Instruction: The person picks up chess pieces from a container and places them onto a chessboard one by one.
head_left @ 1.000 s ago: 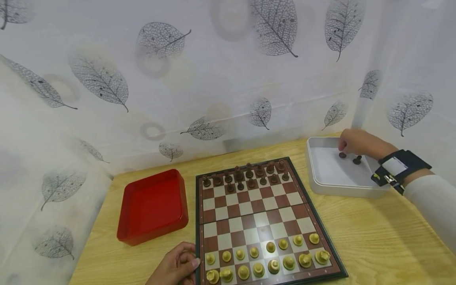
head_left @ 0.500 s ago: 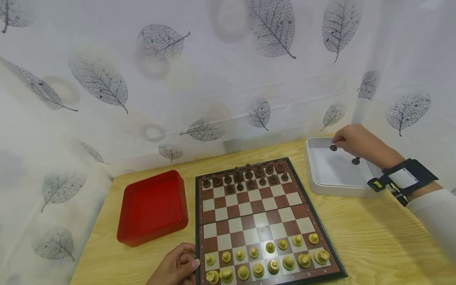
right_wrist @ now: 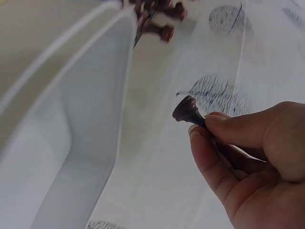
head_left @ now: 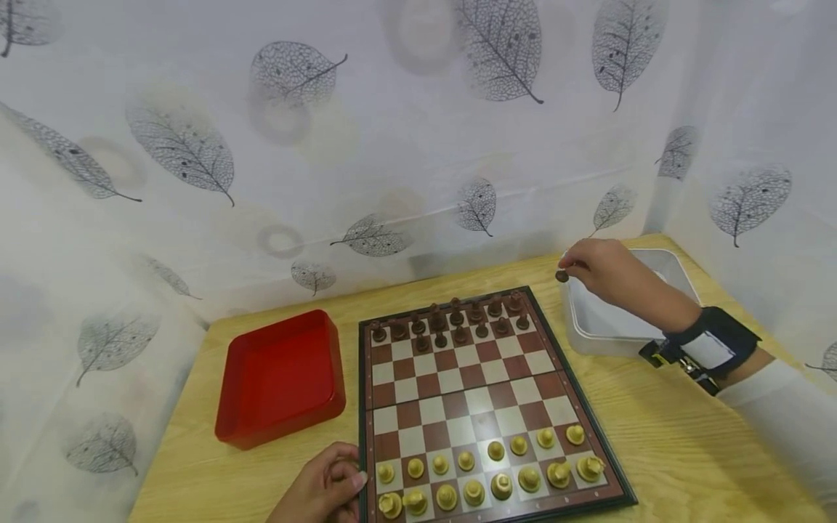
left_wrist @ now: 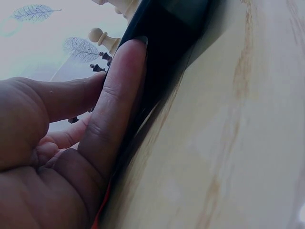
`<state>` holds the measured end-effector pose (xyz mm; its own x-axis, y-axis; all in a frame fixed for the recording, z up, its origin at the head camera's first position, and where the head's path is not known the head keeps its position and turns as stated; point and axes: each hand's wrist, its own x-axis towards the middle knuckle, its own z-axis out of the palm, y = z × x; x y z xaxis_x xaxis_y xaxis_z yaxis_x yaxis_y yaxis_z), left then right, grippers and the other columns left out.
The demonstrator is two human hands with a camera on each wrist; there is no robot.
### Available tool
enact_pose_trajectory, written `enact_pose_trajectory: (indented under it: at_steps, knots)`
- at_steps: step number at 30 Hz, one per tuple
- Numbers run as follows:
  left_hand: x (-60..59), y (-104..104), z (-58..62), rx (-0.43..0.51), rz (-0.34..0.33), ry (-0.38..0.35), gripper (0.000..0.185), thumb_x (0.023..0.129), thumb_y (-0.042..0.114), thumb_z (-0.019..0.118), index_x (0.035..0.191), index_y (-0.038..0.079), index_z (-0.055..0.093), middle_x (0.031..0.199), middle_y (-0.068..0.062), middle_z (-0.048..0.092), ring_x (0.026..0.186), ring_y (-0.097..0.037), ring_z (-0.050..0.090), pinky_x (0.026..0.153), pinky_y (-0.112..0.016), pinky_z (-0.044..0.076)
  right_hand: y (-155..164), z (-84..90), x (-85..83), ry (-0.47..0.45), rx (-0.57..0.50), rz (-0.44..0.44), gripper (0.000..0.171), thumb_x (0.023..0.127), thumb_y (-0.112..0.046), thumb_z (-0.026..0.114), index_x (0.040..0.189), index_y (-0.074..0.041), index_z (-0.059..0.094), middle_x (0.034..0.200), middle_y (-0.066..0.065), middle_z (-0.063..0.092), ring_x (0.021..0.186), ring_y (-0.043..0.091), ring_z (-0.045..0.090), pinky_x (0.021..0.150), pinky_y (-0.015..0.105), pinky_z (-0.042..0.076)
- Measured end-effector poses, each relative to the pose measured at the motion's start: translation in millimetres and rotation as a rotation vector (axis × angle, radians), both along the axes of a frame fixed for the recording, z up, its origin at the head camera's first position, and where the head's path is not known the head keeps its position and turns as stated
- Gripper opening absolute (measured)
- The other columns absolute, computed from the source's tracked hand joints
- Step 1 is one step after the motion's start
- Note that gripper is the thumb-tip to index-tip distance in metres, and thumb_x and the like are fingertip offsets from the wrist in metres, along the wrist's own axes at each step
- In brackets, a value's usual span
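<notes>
My right hand pinches a dark brown chess pawn between thumb and fingers, base outward. The fingers hide its head. In the head view this hand is over the left rim of the white tray, right of the chessboard. My left hand rests at the board's left edge near its front corner. One extended finger lies against the board's black side in the left wrist view. Yellow chess pieces stand in two rows at the front; dark brown pieces stand along the back.
Left of the board sits a red tray. A wooden table lies under everything. Behind it hangs a pale curtain with leaf prints. My right forearm crosses the white tray and hides part of its inside.
My right hand has lifted the dark pawn from inside the white tray and carried it left, to the tray's left rim. My left hand stays at the board's edge.
</notes>
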<state>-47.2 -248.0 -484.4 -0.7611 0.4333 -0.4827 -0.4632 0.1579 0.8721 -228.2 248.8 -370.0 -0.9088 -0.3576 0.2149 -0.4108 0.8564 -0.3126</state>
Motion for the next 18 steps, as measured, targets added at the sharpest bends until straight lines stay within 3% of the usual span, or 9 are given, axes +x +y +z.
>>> enact_pose_trajectory:
  at_steps: [12, 18]
  knots:
    - [-0.9, 2.2, 0.8, -0.012, 0.043, -0.025, 0.049, 0.100, 0.026, 0.069, 0.132, -0.002, 0.044, 0.090, -0.002, 0.068, 0.070, -0.013, 0.069, 0.066, -0.030, 0.062, -51.7, 3.1, 12.5, 0.112, -0.016, 0.202, 0.012, 0.093, 0.006, 0.069, 0.101, 0.001, 0.077, 0.102, 0.016, 0.074, 0.095, 0.034, 0.072, 0.081, 0.046, 0.060]
    - [0.2, 1.1, -0.5, -0.004, 0.033, -0.021, 0.050, 0.100, 0.025, 0.070, 0.133, -0.002, 0.044, 0.090, -0.002, 0.068, 0.069, -0.012, 0.069, 0.065, -0.029, 0.061, -71.9, -1.7, 15.6, 0.102, -0.042, 0.259, 0.014, 0.093, 0.007, 0.069, 0.101, -0.002, 0.077, 0.102, 0.013, 0.074, 0.092, 0.028, 0.072, 0.078, 0.040, 0.060]
